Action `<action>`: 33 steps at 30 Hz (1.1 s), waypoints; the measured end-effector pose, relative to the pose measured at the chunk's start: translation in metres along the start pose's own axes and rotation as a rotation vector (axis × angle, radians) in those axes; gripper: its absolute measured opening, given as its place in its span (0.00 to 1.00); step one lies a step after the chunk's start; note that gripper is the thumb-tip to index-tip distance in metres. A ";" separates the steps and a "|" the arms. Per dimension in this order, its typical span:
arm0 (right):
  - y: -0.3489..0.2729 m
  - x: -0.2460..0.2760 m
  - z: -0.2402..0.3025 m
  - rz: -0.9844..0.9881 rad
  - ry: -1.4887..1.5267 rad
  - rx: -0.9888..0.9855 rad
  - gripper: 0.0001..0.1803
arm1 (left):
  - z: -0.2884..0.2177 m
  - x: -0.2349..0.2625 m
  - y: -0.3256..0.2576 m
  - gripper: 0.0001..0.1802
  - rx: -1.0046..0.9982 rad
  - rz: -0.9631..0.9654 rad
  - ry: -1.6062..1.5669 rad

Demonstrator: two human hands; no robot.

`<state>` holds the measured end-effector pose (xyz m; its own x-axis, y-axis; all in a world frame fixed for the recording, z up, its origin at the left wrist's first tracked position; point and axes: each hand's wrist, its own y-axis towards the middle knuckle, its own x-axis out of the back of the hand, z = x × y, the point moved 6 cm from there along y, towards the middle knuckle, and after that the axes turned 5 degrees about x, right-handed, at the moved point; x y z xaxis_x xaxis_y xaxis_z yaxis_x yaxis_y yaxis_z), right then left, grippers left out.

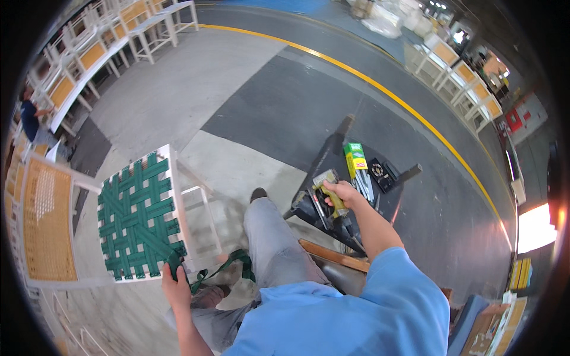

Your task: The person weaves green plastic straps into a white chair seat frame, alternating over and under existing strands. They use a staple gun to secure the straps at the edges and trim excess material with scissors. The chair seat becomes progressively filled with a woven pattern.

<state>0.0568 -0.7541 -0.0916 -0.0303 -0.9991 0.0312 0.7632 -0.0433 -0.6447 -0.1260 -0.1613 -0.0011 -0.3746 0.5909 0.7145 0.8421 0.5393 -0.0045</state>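
Observation:
A white chair frame (178, 178) lies tipped on the floor at my left, its seat woven with green webbing (139, 216). My left hand (176, 286) grips the loose end of a green strap (228, 264) at the seat's near corner. My right hand (343, 193) is closed on the yellow handle of a staple gun (330, 190), held over a dark low stand (332, 178). On that stand lie a green and yellow box (355, 159) and a few small tools.
A chair back with tan cane weave (47, 219) adjoins the green seat at far left. Rows of white chairs (95, 53) line the back left and the back right (469, 77). Another person (28, 118) sits at far left. A yellow floor line (380, 89) curves across.

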 end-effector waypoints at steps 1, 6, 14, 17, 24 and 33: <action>0.000 0.005 -0.001 -0.142 -0.103 0.068 0.32 | 0.003 0.002 -0.001 0.27 0.009 -0.020 0.062; -0.034 0.057 -0.006 -0.379 -0.894 0.221 0.21 | 0.004 -0.004 -0.001 0.28 0.046 0.024 0.043; -0.100 0.129 -0.080 -0.540 -1.141 -0.136 0.36 | 0.002 -0.003 0.000 0.31 0.150 0.120 0.041; -0.100 0.130 -0.096 -0.675 -1.057 0.104 0.37 | 0.005 0.004 0.004 0.26 0.108 0.103 0.012; -0.135 0.177 -0.104 -0.760 -0.648 0.230 0.42 | 0.005 0.006 -0.022 0.15 0.591 0.424 -1.037; -0.115 -0.054 0.010 0.076 -0.403 0.649 0.37 | -0.004 0.044 0.004 0.19 0.484 0.486 -1.343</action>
<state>-0.0227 -0.6951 -0.0112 0.1798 -0.9149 0.3614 0.9835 0.1607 -0.0826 -0.1375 -0.1355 0.0325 -0.3970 0.7147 -0.5758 0.8797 0.1174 -0.4608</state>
